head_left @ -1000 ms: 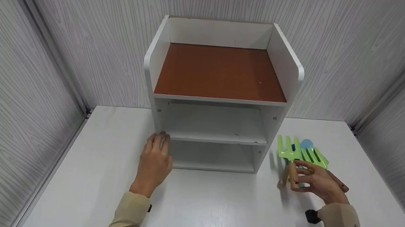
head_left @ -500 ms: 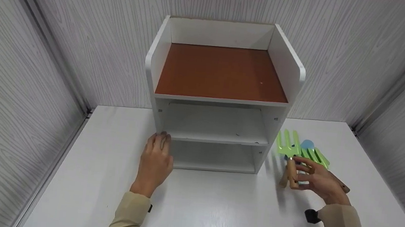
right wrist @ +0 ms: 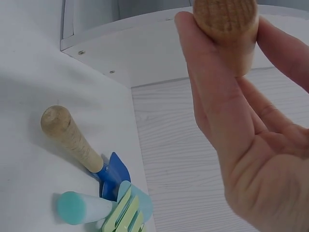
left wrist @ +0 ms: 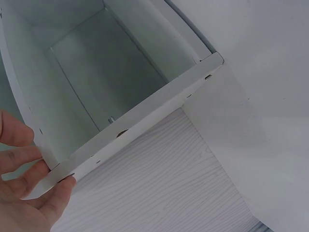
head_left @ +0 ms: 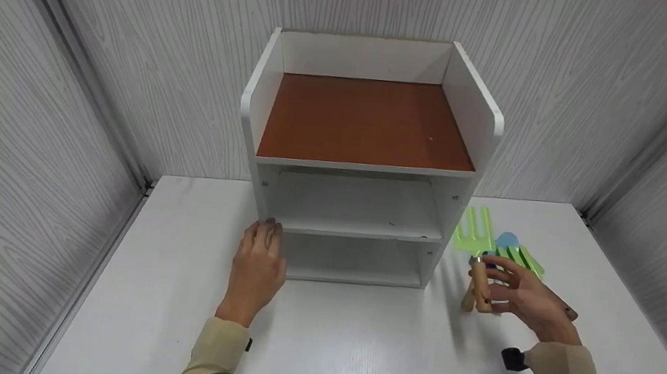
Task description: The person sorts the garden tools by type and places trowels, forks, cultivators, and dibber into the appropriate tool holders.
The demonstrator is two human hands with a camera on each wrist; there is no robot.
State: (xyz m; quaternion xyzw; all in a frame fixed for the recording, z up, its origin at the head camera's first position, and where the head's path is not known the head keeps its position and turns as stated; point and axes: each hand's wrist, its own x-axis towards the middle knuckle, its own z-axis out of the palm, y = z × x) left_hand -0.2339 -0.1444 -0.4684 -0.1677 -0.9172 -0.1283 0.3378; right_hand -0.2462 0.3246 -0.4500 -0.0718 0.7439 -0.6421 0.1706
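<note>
A green garden fork (head_left: 475, 244) is being held by its wooden handle in a person's right hand (head_left: 525, 299), just to the right of a white shelf unit (head_left: 366, 167) and, it seems, raised above the white table (head_left: 347, 349). The handle is being pinched between thumb and curled fingers, presumably because the wood is offering a secure grip and the tines are being kept pointing far, away from the fingers. At the left, the front edge of the shelf unit is being gripped by the left hand (head_left: 258, 264), its fingers bent around the upright beside the middle shelf; the unit is apparently being steadied that way. Beneath and beside the right hand, more tools are being carried by the table in a loose cluster, perhaps grouped for easy reach: a blue tool (right wrist: 115, 175) with a wooden handle, a pale handle (right wrist: 84, 209) with a teal end, and a slotted green tool (right wrist: 121, 212). How these overlap is being partly hidden by the hand. The fork itself is showing a flat, bright lime head with long, straight tines, a short metallic collar and a smooth, rounded, light-brown handle.
</note>
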